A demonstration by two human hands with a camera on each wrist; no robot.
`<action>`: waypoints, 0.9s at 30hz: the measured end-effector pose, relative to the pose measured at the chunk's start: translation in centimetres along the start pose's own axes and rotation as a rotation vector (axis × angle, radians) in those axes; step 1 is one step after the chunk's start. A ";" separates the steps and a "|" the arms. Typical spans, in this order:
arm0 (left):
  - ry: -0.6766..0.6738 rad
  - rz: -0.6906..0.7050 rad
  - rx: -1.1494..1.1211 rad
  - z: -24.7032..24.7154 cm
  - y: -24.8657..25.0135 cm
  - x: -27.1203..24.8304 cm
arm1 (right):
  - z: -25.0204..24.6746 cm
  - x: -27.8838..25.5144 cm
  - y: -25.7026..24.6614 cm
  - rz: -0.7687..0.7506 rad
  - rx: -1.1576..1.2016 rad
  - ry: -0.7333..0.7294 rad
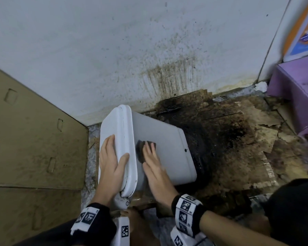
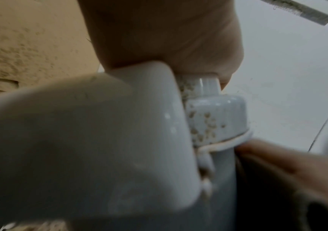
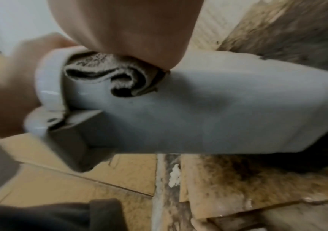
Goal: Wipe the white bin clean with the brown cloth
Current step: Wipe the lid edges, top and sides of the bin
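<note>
The white bin (image 1: 167, 137) lies tipped on its side on the floor, its lid (image 1: 117, 121) towards the left. My left hand (image 1: 114, 157) rests flat on the lid, with the thumb lying over the lid's rim. My right hand (image 1: 150, 155) presses the crumpled brown cloth (image 1: 140, 148) against the bin's upturned side, just beside the lid, fingers straight. In the right wrist view the cloth (image 3: 107, 75) bunches under my palm (image 3: 129, 31) on the bin (image 3: 208, 112). The left wrist view shows the lid (image 2: 80, 140) and a speckled dirty hinge (image 2: 216, 117).
A large cardboard box (image 1: 34, 139) stands at the left. A white wall (image 1: 132, 41) with brown splatter is behind the bin. Black-stained, torn cardboard (image 1: 238, 139) covers the floor on the right. A purple box (image 1: 295, 96) sits at the far right.
</note>
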State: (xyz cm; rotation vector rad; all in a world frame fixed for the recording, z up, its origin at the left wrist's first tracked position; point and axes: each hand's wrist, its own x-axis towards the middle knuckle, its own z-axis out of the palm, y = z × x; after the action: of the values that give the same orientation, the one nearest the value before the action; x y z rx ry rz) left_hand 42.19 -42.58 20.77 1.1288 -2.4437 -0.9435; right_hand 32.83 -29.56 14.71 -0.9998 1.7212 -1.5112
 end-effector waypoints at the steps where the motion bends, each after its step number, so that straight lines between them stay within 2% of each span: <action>1: -0.003 -0.003 -0.005 0.0 0.1 0.0 | 0.3 -0.3 -0.7 -0.059 -0.014 -0.009; 4: -0.007 0.011 0.006 0.2 0.6 0.0 | -0.2 -0.5 0.2 -0.177 -0.095 0.008; 6: -0.005 0.021 0.025 0.3 0.8 0.0 | -1.1 -0.7 2.6 -0.146 -0.111 0.025; 13: -0.009 0.025 -0.033 0.2 0.3 0.1 | -4.5 -1.7 11.2 0.297 -0.051 0.183; 16: -0.013 0.018 -0.024 0.2 0.2 0.1 | -4.7 -1.6 12.0 0.386 -0.018 0.197; 21: -0.002 0.004 -0.029 0.0 -0.2 0.1 | -2.9 -0.9 8.8 0.374 0.058 0.230; 24: 0.014 0.014 -0.005 0.2 0.0 0.2 | -1.2 -0.3 5.1 0.226 0.083 0.226; 27: 0.009 0.011 -0.009 0.4 0.2 0.2 | 0.4 0.3 1.3 0.052 0.045 0.158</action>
State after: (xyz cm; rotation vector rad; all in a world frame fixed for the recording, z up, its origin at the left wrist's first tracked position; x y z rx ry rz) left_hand 41.76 -42.44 20.65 1.1138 -2.4335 -0.9425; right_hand 32.79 -29.98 13.33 -0.8251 1.7986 -1.6256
